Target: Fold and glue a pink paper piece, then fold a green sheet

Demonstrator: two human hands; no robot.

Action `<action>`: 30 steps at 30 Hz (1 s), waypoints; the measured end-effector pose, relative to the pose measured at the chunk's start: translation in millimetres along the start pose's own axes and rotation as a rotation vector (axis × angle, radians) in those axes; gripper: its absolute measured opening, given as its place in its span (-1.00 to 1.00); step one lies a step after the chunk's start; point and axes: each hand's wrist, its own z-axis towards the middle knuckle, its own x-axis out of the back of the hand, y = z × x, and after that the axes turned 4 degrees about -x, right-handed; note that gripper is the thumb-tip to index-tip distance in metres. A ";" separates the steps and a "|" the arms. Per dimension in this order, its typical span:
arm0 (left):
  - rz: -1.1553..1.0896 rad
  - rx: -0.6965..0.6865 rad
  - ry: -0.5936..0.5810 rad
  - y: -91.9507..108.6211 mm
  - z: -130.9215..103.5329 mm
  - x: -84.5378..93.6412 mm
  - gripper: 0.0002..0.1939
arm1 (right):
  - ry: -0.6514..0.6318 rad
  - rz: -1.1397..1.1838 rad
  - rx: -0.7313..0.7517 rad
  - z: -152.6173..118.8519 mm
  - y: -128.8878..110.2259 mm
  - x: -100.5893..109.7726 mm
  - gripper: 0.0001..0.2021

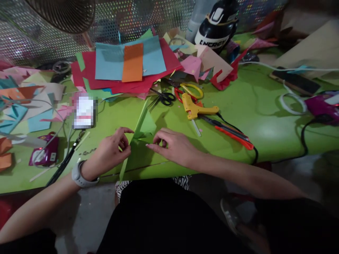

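A folded sheet of light green paper (146,124) stands at a slant between my two hands, its long narrow edge running down to the table's front edge. My left hand (112,151), with a pale watch on the wrist, has its thumb and forefinger bent at the paper's left edge, gripping it. On the other side, my right hand (176,145) is closed with thumb and forefinger close together beside the paper's lower right part. Whether anything sits between those fingertips is too small to make out.
On the green table (265,116) lie a yellow glue gun (194,107), a red utility knife (234,135), black scissors (166,98) and yellow-handled scissors (194,91). Stacked coloured paper (106,67) is behind. A lanyard (66,160) and purple device (47,151) lie left; a bottle (217,28) stands behind.
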 end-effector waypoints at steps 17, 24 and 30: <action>0.009 -0.107 0.145 -5.5 5.6 -9.8 -0.61 | -0.171 0.541 -0.207 57.0 7.4 -9.6 -0.67; 0.491 -0.431 0.178 -33.4 5.3 -29.2 -0.74 | -0.079 0.190 -0.149 54.8 14.7 -10.8 -0.69; 0.539 -0.544 0.128 -39.2 3.5 -37.4 -0.70 | -0.072 0.118 -0.141 53.1 16.9 -8.5 -0.71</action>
